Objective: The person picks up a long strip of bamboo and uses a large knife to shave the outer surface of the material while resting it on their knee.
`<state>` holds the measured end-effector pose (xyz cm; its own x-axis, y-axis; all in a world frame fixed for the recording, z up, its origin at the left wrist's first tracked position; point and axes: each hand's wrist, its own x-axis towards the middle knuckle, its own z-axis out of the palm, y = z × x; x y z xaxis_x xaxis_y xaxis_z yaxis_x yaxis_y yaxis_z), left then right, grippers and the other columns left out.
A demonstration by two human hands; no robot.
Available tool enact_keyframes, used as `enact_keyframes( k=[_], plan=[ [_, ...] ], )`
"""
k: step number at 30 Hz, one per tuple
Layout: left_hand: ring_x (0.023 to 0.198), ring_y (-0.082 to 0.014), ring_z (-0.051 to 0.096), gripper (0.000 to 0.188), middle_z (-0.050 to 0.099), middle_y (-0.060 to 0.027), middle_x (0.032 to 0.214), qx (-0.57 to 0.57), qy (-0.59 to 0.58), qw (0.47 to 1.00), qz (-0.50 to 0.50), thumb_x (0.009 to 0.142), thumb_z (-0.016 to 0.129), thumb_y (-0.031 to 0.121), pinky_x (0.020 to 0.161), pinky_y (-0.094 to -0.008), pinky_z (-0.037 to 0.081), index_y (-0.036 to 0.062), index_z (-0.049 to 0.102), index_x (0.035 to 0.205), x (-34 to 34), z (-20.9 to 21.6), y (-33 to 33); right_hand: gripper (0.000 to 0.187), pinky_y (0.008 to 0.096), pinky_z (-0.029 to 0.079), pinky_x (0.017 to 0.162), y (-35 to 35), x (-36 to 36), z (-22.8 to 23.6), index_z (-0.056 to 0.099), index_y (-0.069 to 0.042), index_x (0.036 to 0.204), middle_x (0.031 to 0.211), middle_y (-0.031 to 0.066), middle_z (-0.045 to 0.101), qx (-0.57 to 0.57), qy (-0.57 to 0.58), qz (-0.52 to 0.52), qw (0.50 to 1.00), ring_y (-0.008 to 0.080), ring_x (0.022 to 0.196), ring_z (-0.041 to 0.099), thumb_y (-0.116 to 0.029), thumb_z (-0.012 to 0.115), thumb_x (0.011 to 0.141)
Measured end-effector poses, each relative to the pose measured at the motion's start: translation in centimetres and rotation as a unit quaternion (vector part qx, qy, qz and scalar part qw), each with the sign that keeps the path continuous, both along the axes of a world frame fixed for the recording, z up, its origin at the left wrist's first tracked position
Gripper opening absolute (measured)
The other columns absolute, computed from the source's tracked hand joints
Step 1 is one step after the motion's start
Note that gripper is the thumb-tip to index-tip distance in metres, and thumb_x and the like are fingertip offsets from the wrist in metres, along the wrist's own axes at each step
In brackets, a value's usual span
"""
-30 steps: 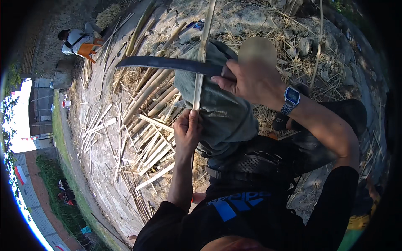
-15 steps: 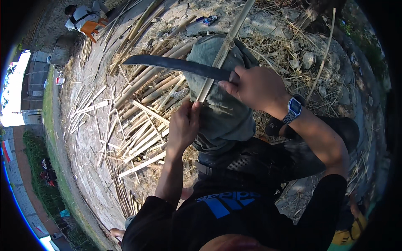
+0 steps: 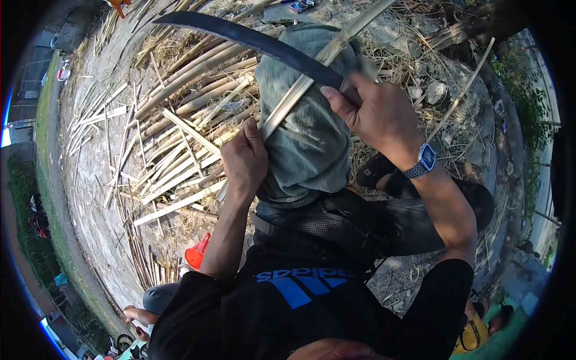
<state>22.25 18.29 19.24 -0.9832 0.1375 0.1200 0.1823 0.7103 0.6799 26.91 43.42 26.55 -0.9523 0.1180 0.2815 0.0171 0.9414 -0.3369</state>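
My left hand [image 3: 245, 159] is closed around the near end of a pale split bamboo strip [image 3: 289, 103]. The strip slants up to the right across a grey-green cloth [image 3: 309, 144] draped over my leg. In my right hand [image 3: 384, 117], fingers wrapped round its handle, is a machete with a long, dark, curved blade [image 3: 258, 43]. Its blade crosses the strip near the handle end, and the tip points to the upper left. Most of the handle is hidden by my fingers, and the right hand is slightly blurred.
Bamboo poles [image 3: 180, 84] and split strips [image 3: 180, 207] lie piled to the left on the ground. Shavings and stones [image 3: 437, 93] are scattered to the right. A red plastic object [image 3: 195, 255] stands near my left forearm. Other people's limbs [image 3: 141, 315] show at the lower left.
The machete has moved along the strip, farther from my left hand, leaving a longer stretch between them. The whole view has shifted, bringing the red object into sight.
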Motion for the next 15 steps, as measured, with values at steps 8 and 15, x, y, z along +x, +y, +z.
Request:
enact_keyframes(
  k=[8,15],
  plan=[
    [0.044,-0.0221,0.046,0.067,0.048,-0.0150,0.048,-0.016,0.050,0.999,0.013,0.110,0.041,0.041,0.047,-0.0422,0.035,-0.0054,0.060,0.067,-0.5,1.3,-0.1,0.053,0.0361,0.052,0.047,-0.6,-0.5,0.5,0.068,-0.011,0.077,0.053,0.0066,0.062,0.019,-0.012,-0.009,1.000,0.0260,0.050,0.065,-0.062,0.064,0.092],
    [0.041,-0.0225,0.036,0.061,0.044,-0.0155,0.046,-0.056,0.030,0.998,0.019,0.110,0.045,0.035,0.045,-0.0413,0.030,-0.0052,0.058,0.066,-0.2,3.8,-0.4,0.051,0.0411,0.055,0.052,2.2,-1.3,1.4,0.071,-0.010,0.081,0.059,0.0091,0.066,0.029,0.007,0.009,1.000,0.0289,0.057,0.069,-0.059,0.062,0.094]
  ],
)
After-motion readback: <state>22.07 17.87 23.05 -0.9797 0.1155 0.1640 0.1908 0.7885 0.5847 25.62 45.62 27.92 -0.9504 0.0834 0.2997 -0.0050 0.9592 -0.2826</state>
